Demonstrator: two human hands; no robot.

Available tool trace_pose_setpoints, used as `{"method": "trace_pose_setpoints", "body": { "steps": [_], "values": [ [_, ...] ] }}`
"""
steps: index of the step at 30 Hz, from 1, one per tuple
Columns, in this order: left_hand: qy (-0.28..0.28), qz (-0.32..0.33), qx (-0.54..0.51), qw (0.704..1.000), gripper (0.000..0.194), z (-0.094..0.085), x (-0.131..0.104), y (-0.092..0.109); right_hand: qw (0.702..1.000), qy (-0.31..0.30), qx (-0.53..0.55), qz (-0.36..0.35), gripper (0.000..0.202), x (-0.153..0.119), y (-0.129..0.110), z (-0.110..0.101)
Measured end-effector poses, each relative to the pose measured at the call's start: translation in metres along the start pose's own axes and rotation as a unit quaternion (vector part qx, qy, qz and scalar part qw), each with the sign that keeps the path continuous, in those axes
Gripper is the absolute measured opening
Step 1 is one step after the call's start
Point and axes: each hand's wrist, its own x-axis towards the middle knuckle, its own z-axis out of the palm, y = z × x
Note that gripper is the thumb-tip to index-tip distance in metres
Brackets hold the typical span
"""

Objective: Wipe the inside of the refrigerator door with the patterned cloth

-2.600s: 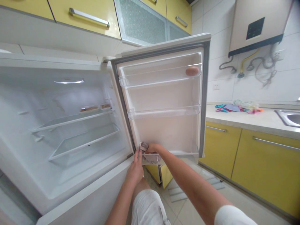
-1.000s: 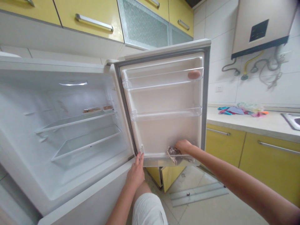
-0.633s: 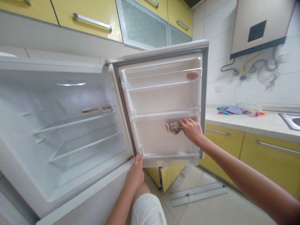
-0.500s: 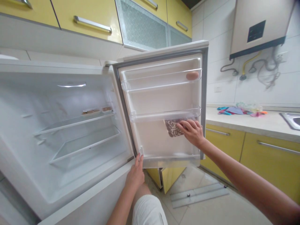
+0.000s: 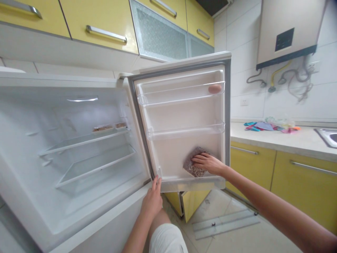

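Head view: the fridge door (image 5: 181,116) stood swung wide, its inner liner facing the camera. The right hand (image 5: 207,163) lay at about 4 o'clock on that liner, fingers nearly flat and spread, pressing a mottled brown cloth (image 5: 194,164) against the white panel between the middle door shelf (image 5: 184,130) and the bottom door shelf (image 5: 192,182). The cloth was pinned under the fingers, not bunched in a fist. The left hand (image 5: 152,198) sat at 6 o'clock of the frame, fingers extended and resting on the ledge (image 5: 116,211) below the open compartment, close to the door's lower hinge corner; it gripped nothing.

An egg-like object (image 5: 215,88) sat in the top door shelf at 1 o'clock. Small trays (image 5: 109,127) rested on the upper glass shelf inside the cabinet at 9 o'clock.

Judgement on the wipe: it would go best with the palm kept flat so the whole cloth bears on the panel, overlapping strokes, and extra care at the seam where the panel meets the bottom shelf, where grime would likely collect. The left hand's brace should help keep the door from swinging under pressure.

No brand, label or writing could be read anywhere; the dark panel on the wall heater (image 5: 286,31) at 2 o'clock was too small to make out.
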Motion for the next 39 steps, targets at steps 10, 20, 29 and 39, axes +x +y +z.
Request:
{"method": "trace_pose_setpoints", "body": {
  "steps": [10, 20, 29, 39],
  "values": [
    [0.003, -0.006, -0.006, 1.0, 0.079, -0.001, -0.003, 0.007, 0.903, 0.202, -0.02, 0.379, 0.079, 0.024, -0.003, -0.012],
    [-0.006, -0.015, 0.004, 1.0, 0.081, -0.004, 0.0, 0.013, 0.948, 0.128, 0.057, 0.286, 0.078, 0.12, -0.045, -0.006],
    [0.026, 0.022, 0.025, 0.999, 0.08, 0.002, 0.004, 0.004, 0.988, 0.078, 0.055, 0.123, 0.058, 0.202, -0.06, -0.016],
    [0.026, 0.007, 0.022, 0.999, 0.083, 0.003, -0.002, 0.008, 0.939, 0.155, 0.037, 0.305, 0.072, 0.143, -0.046, -0.013]
  ]
}}
